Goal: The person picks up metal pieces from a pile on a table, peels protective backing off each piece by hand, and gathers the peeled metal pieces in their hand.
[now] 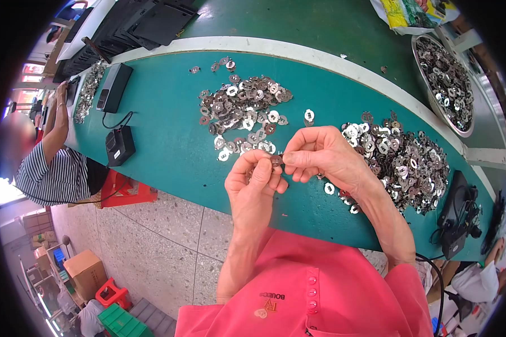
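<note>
My left hand (pixel 252 182) pinches a small dark metal part (pixel 276 160) between thumb and fingers, over the green table (pixel 177 129). At the part's right edge, the thumb and forefinger of my right hand (pixel 331 160) close on it too. Just beyond my hands lies a loose pile of small flat slotted metal discs (pixel 242 104), some shiny and some dull brown. A bigger heap of similar discs (pixel 405 163) spreads to the right of my right hand. Between the two piles, one shiny disc (pixel 308 115) lies apart.
A large metal basin (pixel 465 133) full of discs stands at the far right. On the left of the table are a black box (pixel 114 88) and a black wired device (pixel 120 146). Another person in a striped shirt (pixel 50 174) sits at the left end, near a red stool (pixel 129 191).
</note>
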A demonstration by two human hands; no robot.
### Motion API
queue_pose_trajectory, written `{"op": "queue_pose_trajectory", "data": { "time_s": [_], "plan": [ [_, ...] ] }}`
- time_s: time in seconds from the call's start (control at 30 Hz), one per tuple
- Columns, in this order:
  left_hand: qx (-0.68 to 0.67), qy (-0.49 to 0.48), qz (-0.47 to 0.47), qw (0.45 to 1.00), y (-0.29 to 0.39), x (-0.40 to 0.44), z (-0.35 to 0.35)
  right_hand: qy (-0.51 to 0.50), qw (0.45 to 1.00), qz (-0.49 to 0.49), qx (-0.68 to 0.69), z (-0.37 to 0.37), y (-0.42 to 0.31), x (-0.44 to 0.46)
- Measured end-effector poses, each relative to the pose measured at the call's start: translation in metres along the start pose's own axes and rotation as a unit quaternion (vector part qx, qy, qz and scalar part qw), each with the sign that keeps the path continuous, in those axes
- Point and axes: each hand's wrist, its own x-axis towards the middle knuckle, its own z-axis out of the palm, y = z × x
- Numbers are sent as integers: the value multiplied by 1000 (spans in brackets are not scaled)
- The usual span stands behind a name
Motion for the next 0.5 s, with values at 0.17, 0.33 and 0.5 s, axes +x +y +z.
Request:
{"op": "queue_pose_trajectory", "data": {
  "time_s": [0.17,0.33,0.5],
  "plan": [
    [-22,-22,-1,1000,0,0,-5,37,997,-59,-22,3,-2,0],
    [-52,-19,-26,998,6,0,-1,35,989,-127,-62,7,-5,-2],
    [-46,10,-29,998,9,0,3,2,985,-167,-52,15,-10,-6]
  ]
}}
